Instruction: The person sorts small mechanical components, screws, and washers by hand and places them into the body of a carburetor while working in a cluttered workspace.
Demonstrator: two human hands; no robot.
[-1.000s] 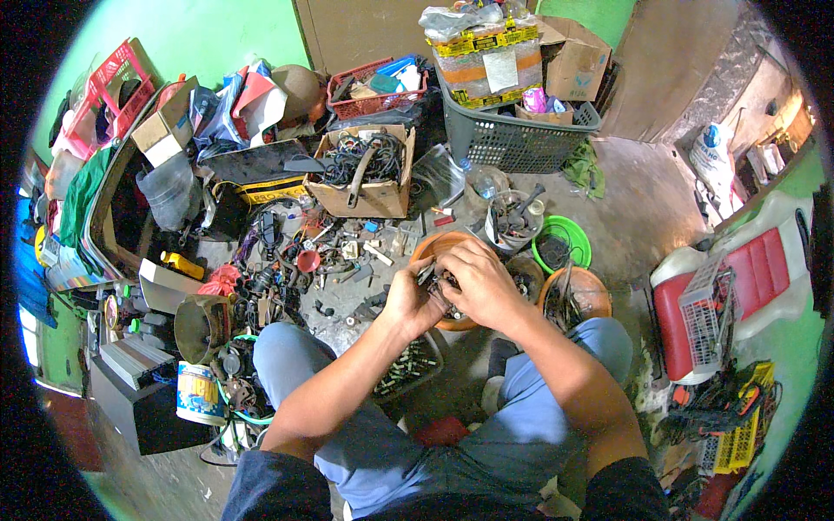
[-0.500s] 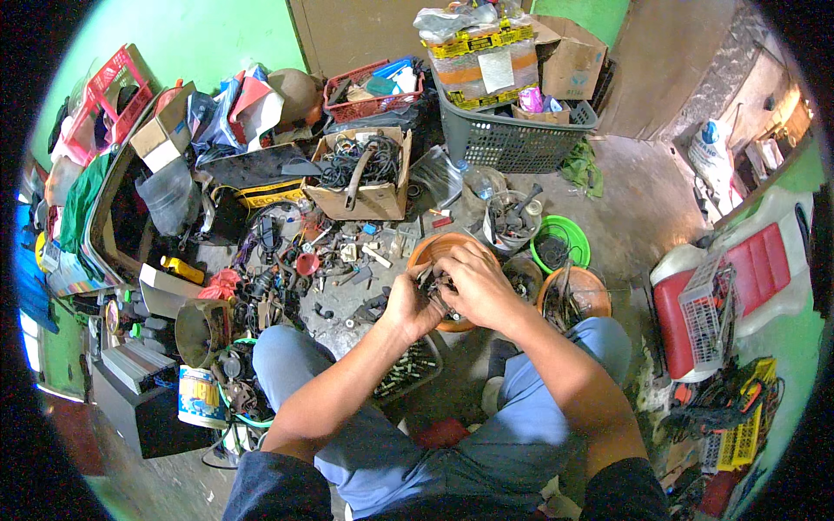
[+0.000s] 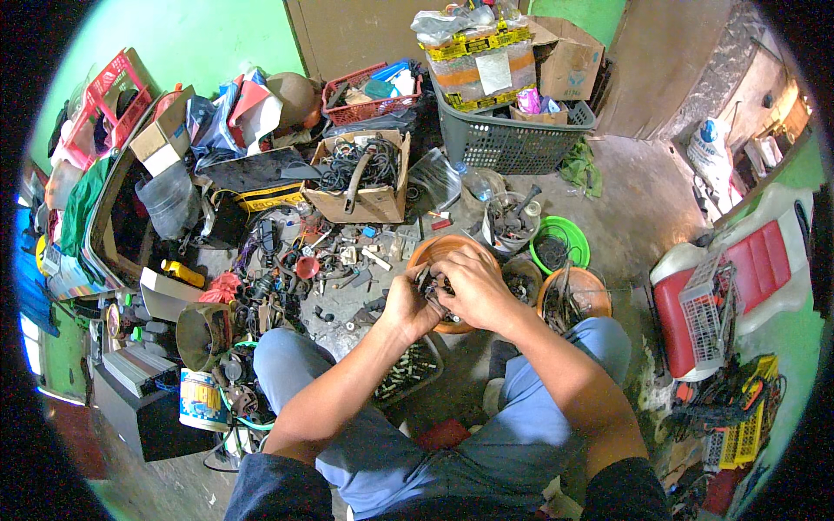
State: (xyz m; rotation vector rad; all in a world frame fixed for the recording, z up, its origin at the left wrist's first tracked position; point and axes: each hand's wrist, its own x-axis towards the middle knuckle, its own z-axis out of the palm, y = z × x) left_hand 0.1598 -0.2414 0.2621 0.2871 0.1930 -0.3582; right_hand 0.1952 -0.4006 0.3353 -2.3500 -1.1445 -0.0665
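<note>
Both hands met above the near part of an orange bowl point(image 3: 423, 251), the reference point for all positions given. The left hand point(image 3: 410, 306), at the bowl's near left edge, had its fingers curled in a grasp around a small dark piece point(image 3: 431, 285); this piece lay over the bowl and was largely hidden by the hands, so that its exact form could not be determined. The right hand point(image 3: 472, 288), over the bowl's right portion, had its fingers bent inward against the piece; whether they also gripped it could not be told. To the right of the bowl were a bright green basin point(image 3: 584, 251) and, nearer the wearer, an orange basin point(image 3: 599, 293) containing dark cables. Beyond the bowl and slightly right stood a pale bucket point(image 3: 501, 243) of mixed parts; farther in that direction was a large grey basket point(image 3: 519, 154). Beyond and to the left, a cardboard box point(image 3: 375, 208) held tangled black wires. Left of the bowl, loose parts and a red funnel point(image 3: 307, 267) were scattered across the floor point(image 3: 343, 300). On the bowl's near left side, a dark tray point(image 3: 441, 358), partly covered by the left forearm, contained many small pale pieces.
</note>
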